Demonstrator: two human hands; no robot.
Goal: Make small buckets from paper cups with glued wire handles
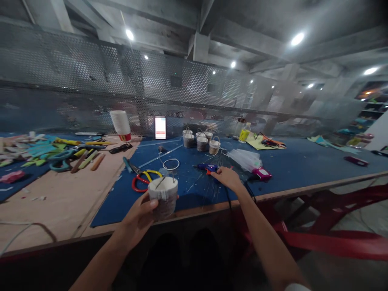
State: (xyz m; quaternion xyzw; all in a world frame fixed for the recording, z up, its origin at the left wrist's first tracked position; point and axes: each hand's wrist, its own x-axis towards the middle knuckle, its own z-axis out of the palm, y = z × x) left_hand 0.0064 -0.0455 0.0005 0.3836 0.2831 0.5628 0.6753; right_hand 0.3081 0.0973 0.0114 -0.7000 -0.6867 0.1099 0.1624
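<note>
My left hand (pixel 145 210) is wrapped round a small grey-white cup (pixel 163 198) with a pale rim, held in front of the table's edge. Thin dark wires stick up from inside the cup. On the blue mat, my right hand (pixel 227 178) grips a blue glue gun (pixel 207 167) with an orange trigger, its nozzle pointing left. Between the hands and the back lie pliers with red and yellow handles (pixel 147 180) and a ring of pale wire (pixel 171 163). Farther back stand several small baskets (pixel 202 142) with looped handles.
Stacked paper cups (pixel 120 123) stand at the back left, near scissors (pixel 62 159) and colourful scraps (pixel 33 151). Right of my hand are a clear plastic bag (pixel 245 159) and a magenta tool (pixel 261 174). A yellow-labelled bottle (pixel 244 133) stands behind. A red chair (pixel 327 242) is at the right.
</note>
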